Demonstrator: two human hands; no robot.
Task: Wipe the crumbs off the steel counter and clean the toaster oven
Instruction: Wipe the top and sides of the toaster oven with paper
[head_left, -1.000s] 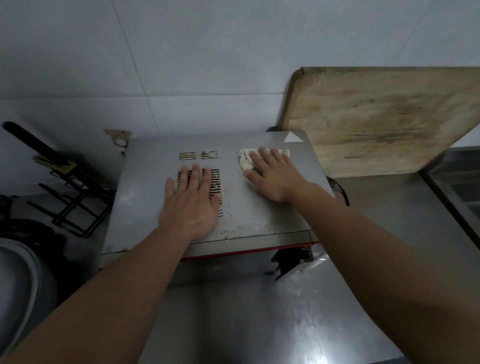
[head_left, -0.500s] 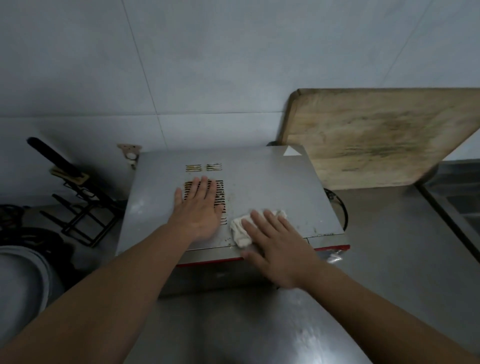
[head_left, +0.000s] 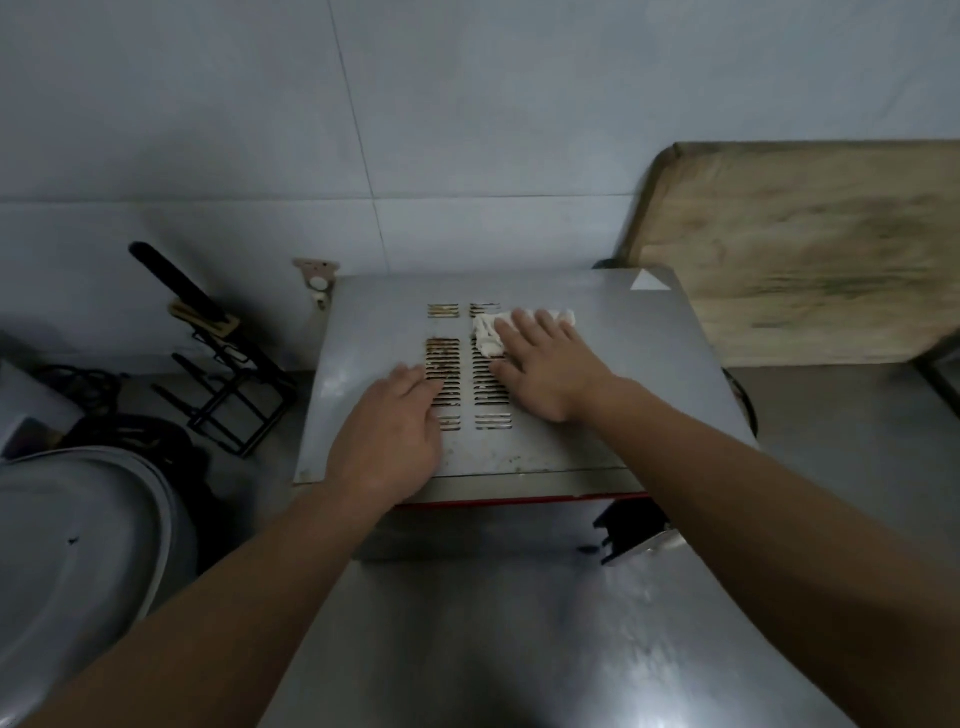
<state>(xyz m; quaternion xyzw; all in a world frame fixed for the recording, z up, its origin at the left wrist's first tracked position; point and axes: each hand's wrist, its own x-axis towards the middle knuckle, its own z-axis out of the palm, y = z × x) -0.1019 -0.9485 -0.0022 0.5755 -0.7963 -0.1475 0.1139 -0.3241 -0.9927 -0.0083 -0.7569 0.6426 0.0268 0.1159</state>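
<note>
Left hand (head_left: 387, 436) flat, fingers straight, on oven (head_left: 597, 441) top; right hand (head_left: 548, 371) flat, pressing cloth (head_left: 485, 332) over vents. No legible writing.

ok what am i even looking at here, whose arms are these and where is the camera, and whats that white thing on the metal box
There is no robot here. The camera sits on a person's head and looks forward and down, so the two bare arms reaching in from the bottom are that person's own.

The metal box is a toaster oven seen from above, standing on a steel counter. The dark slots in its top are vents.

The right hand lies flat with straight fingers on a white cloth, pressing it onto the oven top over the vents, as for wiping. The left hand rests flat on the oven top beside the vents, apparently steadying it. Neither hand grips anything.

Around it: a wooden cutting board leans on the tiled wall to the right, a black wire rack stands to the left, and a round grey lid shows at the lower left.
</note>
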